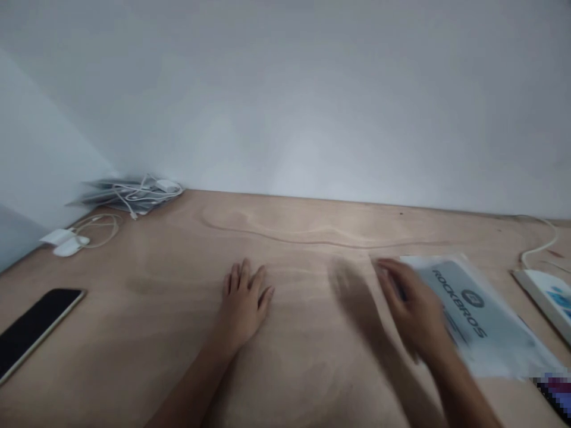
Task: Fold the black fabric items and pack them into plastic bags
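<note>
The light here is soft and even, brightest on the white wall [294,166] ahead of me. My right hand [413,306] smears with motion, casting a blurred shadow [357,303] across the counter [147,333]. The picture bows towards its edges, and a pixelated patch [553,392] sits low in the right corner.

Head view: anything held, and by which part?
Left hand holds nothing, flat on the plywood tabletop. Right hand is at the edge of the ROCKBROS packet; blur hides whether it grips.
</note>
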The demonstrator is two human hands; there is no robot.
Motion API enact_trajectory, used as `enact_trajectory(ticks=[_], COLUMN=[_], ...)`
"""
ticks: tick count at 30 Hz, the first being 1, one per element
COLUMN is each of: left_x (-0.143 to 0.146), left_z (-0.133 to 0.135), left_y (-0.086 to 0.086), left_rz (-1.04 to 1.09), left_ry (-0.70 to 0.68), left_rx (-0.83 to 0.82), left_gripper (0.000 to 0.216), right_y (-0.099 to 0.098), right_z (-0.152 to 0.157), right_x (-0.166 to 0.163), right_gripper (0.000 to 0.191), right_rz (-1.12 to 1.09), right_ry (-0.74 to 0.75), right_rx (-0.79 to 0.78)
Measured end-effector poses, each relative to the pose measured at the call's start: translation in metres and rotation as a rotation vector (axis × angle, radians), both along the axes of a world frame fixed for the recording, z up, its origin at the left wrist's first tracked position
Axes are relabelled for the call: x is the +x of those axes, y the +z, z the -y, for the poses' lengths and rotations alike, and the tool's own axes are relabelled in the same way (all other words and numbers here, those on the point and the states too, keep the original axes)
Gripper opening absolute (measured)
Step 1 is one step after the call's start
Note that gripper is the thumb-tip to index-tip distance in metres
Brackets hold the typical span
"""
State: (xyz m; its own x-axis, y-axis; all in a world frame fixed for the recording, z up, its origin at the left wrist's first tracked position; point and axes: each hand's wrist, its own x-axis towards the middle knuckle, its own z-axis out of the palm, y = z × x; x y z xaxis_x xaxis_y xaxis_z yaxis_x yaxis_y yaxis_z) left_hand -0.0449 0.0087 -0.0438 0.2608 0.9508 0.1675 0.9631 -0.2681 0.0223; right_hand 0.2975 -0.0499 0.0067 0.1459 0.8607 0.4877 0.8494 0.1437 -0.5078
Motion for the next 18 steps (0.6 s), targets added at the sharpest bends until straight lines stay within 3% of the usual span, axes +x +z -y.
enact_trajectory(ticks=[2, 4, 6, 8, 18], left_x=[0.0, -0.001, -0.001, -0.001, -0.004], left_z=[0.0, 0.0, 0.0, 0.0, -0.001], left_y=[-0.001, -0.001, -0.001, -0.002, -0.004], left_rz=[-0.005, -0.003, 0.002, 0.006, 0.039], left_ry=[-0.006, -0.009, -0.006, -0.007, -0.016], left_rx=[0.011, 0.013, 0.017, 0.026, 0.046], left_gripper=[0.052, 0.052, 0.052, 0.052, 0.049], right_y=[-0.036, -0.068, -0.087, -0.093, -0.084], right_z=[-0.006, -0.008, -0.007, -0.005, -0.006], right_x=[-0.032, -0.046, -0.047, -0.044, -0.045], right_gripper=[0.046, 0.055, 0.06, 0.061, 0.058], right_rz=[0.07, 0.179, 0.259, 0.294, 0.256], right_ry=[0.108, 0.101, 0.078, 0.069, 0.066], right_rx=[-0.109, -0.216, -0.28, -0.293, -0.285])
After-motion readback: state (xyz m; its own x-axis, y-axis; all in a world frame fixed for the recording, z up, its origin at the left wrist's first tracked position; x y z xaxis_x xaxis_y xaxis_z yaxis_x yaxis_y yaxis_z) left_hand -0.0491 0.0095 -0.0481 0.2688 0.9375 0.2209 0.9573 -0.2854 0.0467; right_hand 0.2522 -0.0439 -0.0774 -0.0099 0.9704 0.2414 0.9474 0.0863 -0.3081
